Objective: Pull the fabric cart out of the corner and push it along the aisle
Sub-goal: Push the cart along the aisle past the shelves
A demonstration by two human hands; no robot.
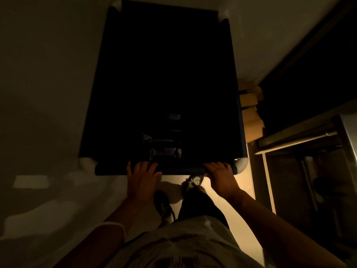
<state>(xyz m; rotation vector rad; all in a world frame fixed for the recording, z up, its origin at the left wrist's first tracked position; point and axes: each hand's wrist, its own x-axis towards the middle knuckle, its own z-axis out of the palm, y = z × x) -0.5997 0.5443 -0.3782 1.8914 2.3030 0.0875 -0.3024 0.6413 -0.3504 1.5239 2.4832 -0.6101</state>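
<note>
Room: dim narrow aisle, wall (48,74) left, boxes (251,113) right.
Hands: left hand (142,177) and right hand (222,176) curl over the cart (164,74) rail.
Risk: cart likely scrapes the boxes just beside it.

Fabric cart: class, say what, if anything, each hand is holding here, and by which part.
Both hands hold the fabric cart by its near top rail: the left hand left of the middle, the right hand beside the white corner fitting.
</note>
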